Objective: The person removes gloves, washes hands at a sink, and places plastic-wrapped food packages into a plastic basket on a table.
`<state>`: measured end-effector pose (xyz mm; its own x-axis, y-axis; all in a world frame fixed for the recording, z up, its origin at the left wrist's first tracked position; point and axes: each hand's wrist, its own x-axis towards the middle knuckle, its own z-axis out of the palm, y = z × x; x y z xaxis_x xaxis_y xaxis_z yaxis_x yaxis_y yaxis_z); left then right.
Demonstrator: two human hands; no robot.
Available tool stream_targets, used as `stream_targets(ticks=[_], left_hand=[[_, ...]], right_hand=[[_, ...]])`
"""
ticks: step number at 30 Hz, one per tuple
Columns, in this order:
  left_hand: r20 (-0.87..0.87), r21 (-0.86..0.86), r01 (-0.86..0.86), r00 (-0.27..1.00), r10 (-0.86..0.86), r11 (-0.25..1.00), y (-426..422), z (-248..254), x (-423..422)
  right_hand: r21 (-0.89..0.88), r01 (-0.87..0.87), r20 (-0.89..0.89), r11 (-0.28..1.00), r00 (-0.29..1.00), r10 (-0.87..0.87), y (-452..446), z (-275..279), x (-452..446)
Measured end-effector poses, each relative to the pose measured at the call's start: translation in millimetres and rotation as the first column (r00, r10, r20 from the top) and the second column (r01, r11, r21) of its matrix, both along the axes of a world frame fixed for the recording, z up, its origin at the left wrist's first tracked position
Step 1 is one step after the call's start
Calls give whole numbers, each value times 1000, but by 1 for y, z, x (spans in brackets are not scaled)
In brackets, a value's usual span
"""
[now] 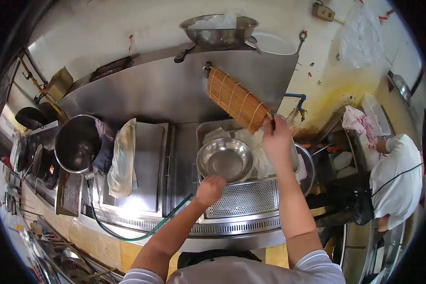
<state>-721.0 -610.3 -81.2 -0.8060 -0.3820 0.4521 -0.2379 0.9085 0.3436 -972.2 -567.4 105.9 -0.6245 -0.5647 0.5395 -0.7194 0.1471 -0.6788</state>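
My right hand (pixel 278 142) is closed on the lower end of a bamboo mat (pixel 236 98), which slants up and to the left in front of the steel backsplash. Near the front rim of a round stainless steel bowl (pixel 225 161), my left hand (pixel 210 190) has its fingers curled, gripping the rim. Inside the bowl nothing distinct shows. Under and behind it is a rectangular metal tray (pixel 208 127) with pale cloth or plastic in it. A perforated metal plate (pixel 241 199) lies just in front of the bowl.
A large pot (pixel 75 142) and a folded cloth (pixel 123 161) are at left. A green hose (pixel 161 227) crosses the front edge. A wok (pixel 219 34) sits on the ledge above. On the right, a person in a white shirt (pixel 397 180) works with pinkish cloth or meat.
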Motion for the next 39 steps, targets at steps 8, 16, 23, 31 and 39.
stream_targets(ticks=[8, 16, 23, 31, 39], left_hand=[[38, 60, 6, 999, -8, 998, 0, -14, 1], [8, 88, -28, 1000, 28, 996, 4, -29, 9], [82, 69, -70, 995, 64, 995, 9, -32, 12], [52, 63, -196, 980, 193, 979, 25, -19, 28], [-106, 288, -279, 941, 320, 916, 103, -12, 124]], right_hand=[[83, -320, 109, 944, 944, 311, 15, 13, 73], [185, -435, 101, 881, 900, 423, 13, 17, 89], [87, -346, 366, 934, 884, 293, 56, -57, 60], [238, -493, 695, 837, 688, 208, 118, -174, 81], [223, -694, 764, 684, 560, 319, 137, -211, 147]])
